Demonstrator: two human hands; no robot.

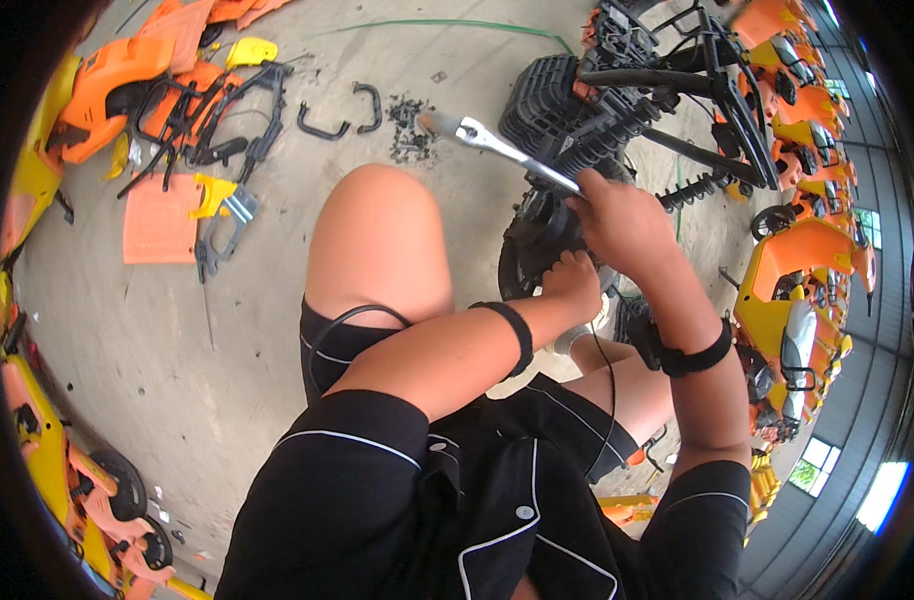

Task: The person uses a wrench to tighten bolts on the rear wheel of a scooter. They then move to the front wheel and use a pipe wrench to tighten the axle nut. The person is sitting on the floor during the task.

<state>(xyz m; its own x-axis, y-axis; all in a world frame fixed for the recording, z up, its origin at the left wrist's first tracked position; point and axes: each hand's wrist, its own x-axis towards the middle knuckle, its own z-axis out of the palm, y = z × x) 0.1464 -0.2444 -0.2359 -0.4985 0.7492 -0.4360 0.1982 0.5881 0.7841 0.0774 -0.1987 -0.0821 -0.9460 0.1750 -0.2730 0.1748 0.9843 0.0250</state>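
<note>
Gripping a silver wrench [497, 148] by its handle end, the right hand [625, 222] is closed around the tool, w/ the wrench shaft running up and left from the fist toward its head over the concrete floor [157, 330]. Left hand [574, 282] sits just below the right, fingers curled against a black wheel [537, 245] of a small ride-on vehicle; can't tell if it's actually clamping anything or just pressing on it. Both wrists carry black bands. The wheel is directly in front of the person's raised knee, between the knee and the black frame [667, 90] w/ a knobby tyre [542, 95] behind it.

On the floor past the knee: two black curved handles [342, 115] lying apart, next to a small pile of dark screws/bits [409, 125]. Farther left, orange body panels [127, 80], a flat orange plate [159, 220], yellow pieces and black brackets are scattered. At right, a row of orange and yellow ride-on vehicles [802, 270] stands close together. More orange/yellow parts lie at lower left.
</note>
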